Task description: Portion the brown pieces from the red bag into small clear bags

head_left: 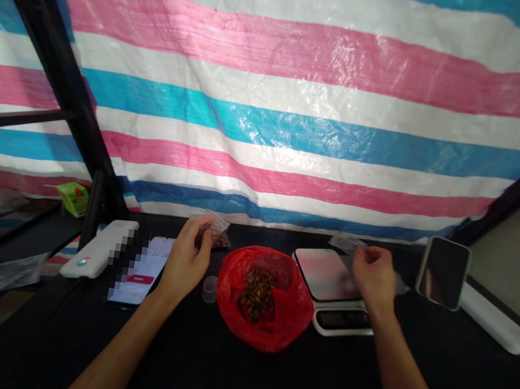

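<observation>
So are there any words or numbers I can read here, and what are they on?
Nothing can be read for sure.
Phone: screen writing too blurred, partly blocked out.
Green box: red mark, too small.
Scale: display dark, no digits visible.
Filled bag in left hand, clear bag in right hand: no label visible.

Dim scene, light comes mostly through the striped tarp (305,96) behind, which glows and shows speckled glare on its weave. Black tabletop (222,372) is underexposed, almost no detail. Soft reflection on the scale platform (324,274) and the mirror (444,271). Strong wide-angle bending at the edges, frame bars curve. Overall soft focus, noisy in the dark zones. Phone screen (142,271) partly pixelated.
</observation>
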A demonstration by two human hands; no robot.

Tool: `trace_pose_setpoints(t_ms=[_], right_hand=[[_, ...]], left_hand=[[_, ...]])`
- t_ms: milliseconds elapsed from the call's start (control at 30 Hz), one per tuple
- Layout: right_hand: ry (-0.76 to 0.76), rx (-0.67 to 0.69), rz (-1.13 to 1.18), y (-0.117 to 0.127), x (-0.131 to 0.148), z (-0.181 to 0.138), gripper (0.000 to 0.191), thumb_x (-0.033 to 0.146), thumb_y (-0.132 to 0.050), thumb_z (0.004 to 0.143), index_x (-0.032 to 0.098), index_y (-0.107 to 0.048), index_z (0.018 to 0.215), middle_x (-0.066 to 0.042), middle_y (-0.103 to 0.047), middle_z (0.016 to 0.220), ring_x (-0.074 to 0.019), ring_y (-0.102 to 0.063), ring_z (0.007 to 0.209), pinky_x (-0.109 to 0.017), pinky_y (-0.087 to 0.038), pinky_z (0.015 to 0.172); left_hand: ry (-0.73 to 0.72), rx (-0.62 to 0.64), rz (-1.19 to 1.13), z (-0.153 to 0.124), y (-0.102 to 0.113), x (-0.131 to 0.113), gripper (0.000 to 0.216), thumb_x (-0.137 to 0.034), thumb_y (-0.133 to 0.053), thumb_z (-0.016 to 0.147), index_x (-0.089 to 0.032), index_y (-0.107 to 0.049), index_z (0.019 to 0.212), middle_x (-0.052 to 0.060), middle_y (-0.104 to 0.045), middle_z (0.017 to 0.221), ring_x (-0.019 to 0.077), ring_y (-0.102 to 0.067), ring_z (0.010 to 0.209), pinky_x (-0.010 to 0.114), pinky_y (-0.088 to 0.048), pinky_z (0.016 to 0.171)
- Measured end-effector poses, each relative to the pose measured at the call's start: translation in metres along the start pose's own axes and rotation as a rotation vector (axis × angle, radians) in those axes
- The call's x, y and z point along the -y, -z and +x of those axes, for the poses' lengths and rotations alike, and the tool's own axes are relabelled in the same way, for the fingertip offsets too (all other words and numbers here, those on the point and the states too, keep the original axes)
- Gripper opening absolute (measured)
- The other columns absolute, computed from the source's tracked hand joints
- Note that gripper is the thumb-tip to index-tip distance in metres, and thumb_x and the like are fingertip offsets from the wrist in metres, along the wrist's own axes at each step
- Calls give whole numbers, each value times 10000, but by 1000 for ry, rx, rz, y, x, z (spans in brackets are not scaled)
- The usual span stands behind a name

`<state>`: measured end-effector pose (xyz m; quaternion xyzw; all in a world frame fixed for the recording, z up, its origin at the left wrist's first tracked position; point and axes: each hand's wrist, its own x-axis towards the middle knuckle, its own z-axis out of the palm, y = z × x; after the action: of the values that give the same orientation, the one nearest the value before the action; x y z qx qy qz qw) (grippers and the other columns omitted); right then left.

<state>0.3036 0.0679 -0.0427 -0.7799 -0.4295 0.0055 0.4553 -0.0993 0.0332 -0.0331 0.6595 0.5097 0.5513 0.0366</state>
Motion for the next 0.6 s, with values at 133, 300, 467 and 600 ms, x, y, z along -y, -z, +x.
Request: trace_pose_setpoints(t_ms=[133,300,467,600], right_hand=[[14,-105,-115,1,-4,0,367,343,-622,790,134,-662,1090,-217,-671,1058,-414,-633,1044,-568,-474,914],[328,-261,-3,1,31,-24,316,325,-593,858,164,-678,1115,-188,-671,1112,-389,-599,1087,-557,-440,958],[865,228,350,12,82,-82,172,290,-568,998,255,-671,1132,-63,-730,1066,-246,-653,974,-401,-460,892],[942,491,423,19,103,-118,156,262,-590,1007,281,-665,1143,-26,-747,996,-221,-657,915,-402,-445,883]], left_hand=[[5,5,-17,-1,0,-2,210,-250,-514,1010,-213,-623,1186,70,-677,1156,228,-643,1099,395,-517,995],[-122,23,17,-5,0,-16,219,-232,-540,1011,-238,-614,1217,63,-688,1195,228,-639,1112,412,-495,994],[-421,172,58,-11,3,-42,319,-143,-527,1011,-254,-592,1303,59,-692,1281,229,-575,1247,423,-441,1085],[-549,265,70,-19,0,-49,393,-110,-480,1019,-260,-560,1374,61,-680,1340,237,-536,1300,457,-385,1151]])
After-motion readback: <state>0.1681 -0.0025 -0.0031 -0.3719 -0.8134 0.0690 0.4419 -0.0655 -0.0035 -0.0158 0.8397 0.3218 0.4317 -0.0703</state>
